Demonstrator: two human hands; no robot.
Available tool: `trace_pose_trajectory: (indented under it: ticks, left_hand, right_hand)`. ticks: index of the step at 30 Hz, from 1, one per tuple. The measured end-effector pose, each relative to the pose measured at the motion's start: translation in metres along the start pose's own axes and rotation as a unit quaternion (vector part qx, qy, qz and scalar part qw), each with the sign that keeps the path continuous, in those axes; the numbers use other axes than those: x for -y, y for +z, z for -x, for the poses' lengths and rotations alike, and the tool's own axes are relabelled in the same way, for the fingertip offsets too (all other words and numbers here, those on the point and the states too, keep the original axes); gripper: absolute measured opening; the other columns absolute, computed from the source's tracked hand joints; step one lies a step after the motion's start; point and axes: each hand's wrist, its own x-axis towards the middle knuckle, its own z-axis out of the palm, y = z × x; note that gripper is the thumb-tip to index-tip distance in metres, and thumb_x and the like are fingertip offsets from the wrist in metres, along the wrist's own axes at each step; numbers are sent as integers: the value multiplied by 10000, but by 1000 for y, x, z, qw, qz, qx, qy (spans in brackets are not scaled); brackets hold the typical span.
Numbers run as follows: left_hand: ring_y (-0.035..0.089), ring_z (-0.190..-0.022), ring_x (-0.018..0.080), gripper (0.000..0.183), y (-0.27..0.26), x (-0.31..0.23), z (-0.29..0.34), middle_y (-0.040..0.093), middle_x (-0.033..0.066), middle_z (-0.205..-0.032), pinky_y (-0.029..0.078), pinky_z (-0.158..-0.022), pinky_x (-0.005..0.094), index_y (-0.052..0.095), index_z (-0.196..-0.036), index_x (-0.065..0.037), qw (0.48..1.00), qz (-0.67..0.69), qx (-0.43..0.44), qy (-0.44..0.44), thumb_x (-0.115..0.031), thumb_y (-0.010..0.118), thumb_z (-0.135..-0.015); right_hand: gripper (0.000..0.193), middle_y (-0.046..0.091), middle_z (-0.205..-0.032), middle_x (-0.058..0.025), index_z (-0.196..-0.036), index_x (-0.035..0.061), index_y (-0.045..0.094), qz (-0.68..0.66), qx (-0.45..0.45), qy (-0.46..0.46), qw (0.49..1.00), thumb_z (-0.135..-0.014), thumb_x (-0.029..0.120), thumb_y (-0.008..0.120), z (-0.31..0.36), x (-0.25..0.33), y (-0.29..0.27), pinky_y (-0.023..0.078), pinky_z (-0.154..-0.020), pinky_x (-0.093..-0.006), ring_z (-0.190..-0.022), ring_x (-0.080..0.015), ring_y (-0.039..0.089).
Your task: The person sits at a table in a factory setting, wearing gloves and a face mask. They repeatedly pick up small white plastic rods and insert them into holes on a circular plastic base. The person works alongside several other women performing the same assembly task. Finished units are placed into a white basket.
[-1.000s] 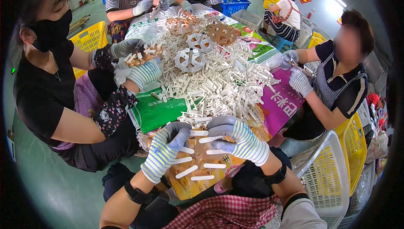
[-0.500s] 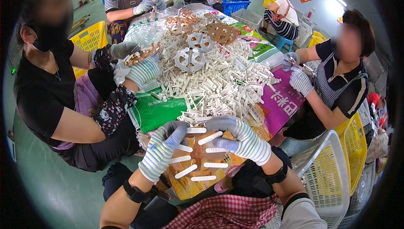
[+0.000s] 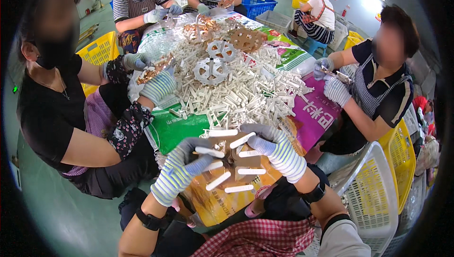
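In front of me is a copper-brown round slotted frame [image 3: 251, 162] with several white strips [image 3: 239, 189] set around it like spokes. My left hand [image 3: 182, 169], in a striped glove with grey fingertips, is closed at the frame's left side. Its thumb and fingers pinch one white strip [image 3: 209, 152]. My right hand [image 3: 279, 150], gloved alike, is closed on the upper right of the frame, beside another white strip [image 3: 242, 140]. The gloves partly hide the frame's edges. Just beyond lies a large heap of loose white strips [image 3: 255, 91].
Silvery discs [image 3: 211, 71] and a brown slotted disc [image 3: 246, 38] rest on the heap. Printed sacks [image 3: 317, 108] cover the table. Co-workers sit at the left [image 3: 52, 129], right [image 3: 378, 82] and far side. A white basket [image 3: 369, 195] and yellow crates [image 3: 402, 158] stand at my right.
My hands and the frame have shifted slightly up and right, and the frame has tilted. My left thumb and fingers have moved onto a strip on the left side.
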Motion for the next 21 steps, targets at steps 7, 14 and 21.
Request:
trace_pose_trajectory:
  ticks: [7,14,21]
  left_hand:
    - [632,-961,112,211,8,4,3,675,49,-1071,511,-861,256,673,-1104,-6,998,-67,6,-2,-100,700,-916]
    - [627,-896,61,275,11,11,2,683,13,-1022,514,-807,207,649,-1172,-4,998,-55,20,-18,-130,704,-934]
    - [643,-921,87,274,10,12,4,694,22,-1031,519,-826,228,651,-1171,-8,995,-84,58,-11,-125,715,-931]
  right_hand:
    - [380,610,-1195,-87,-1207,127,651,507,-72,-410,755,-851,210,754,-1,-4,1,451,-949,-419,-1094,-280,581]
    - [317,569,-1300,-95,-1014,167,671,604,12,-433,668,-729,278,754,-3,-7,19,392,-1043,-551,-1224,-352,532]
    - [338,569,-1292,-75,-962,140,647,616,63,-435,654,-650,233,735,-4,-2,23,401,-1050,-562,-1221,-327,530]
